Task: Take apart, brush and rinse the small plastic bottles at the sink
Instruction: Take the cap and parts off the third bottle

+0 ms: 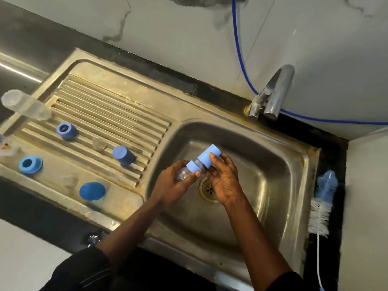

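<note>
Your left hand grips the light, maybe slippery little bottle, your right hand pinches its blue cap, so squeeze gently.

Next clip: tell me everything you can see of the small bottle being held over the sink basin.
The small bottle has a clear plastic body, a light blue collar ring and a taller light blue cap, all fitted together. It is held tilted in the air, cap end higher, above the sink basin near the drain. The left hand grips the clear body and ring; the right hand holds the cap with its fingers.
</note>
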